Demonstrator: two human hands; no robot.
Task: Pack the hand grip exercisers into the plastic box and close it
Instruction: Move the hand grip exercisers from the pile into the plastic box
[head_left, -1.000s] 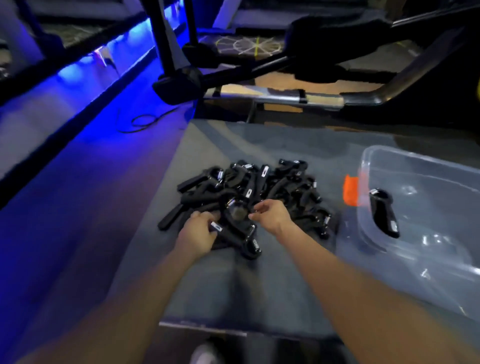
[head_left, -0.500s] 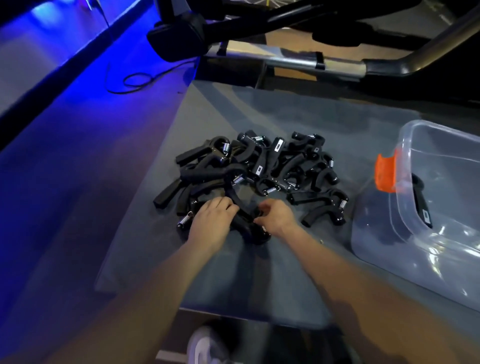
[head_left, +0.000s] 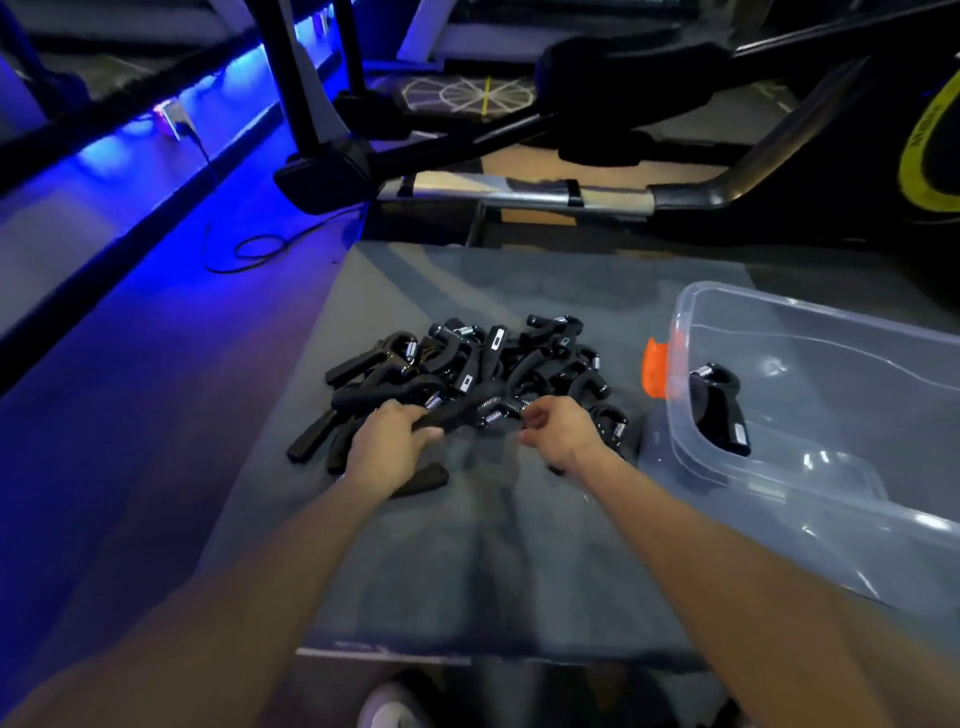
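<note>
A pile of black hand grip exercisers (head_left: 483, 369) with steel springs lies on a grey mat (head_left: 498, 561). My left hand (head_left: 389, 447) grips the black handle of one exerciser (head_left: 457, 410) at the pile's near edge. My right hand (head_left: 558, 431) pinches the spring end of an exerciser at the pile's near right side; which one is hard to tell. A clear plastic box (head_left: 810, 467) with an orange latch (head_left: 655, 366) stands open to the right. One exerciser (head_left: 719, 408) lies inside it near the left wall.
Exercise machine frames and a chrome bar (head_left: 519, 195) stand beyond the mat's far edge. A black cable (head_left: 249, 249) loops on the blue-lit floor to the left. A shoe (head_left: 389, 706) shows below the mat's near edge.
Both hands stayed at the pile's near edge and shifted their hold. My left hand now holds an exerciser handle, my right pinches a spring end. The camera view tilted down, then back up.
</note>
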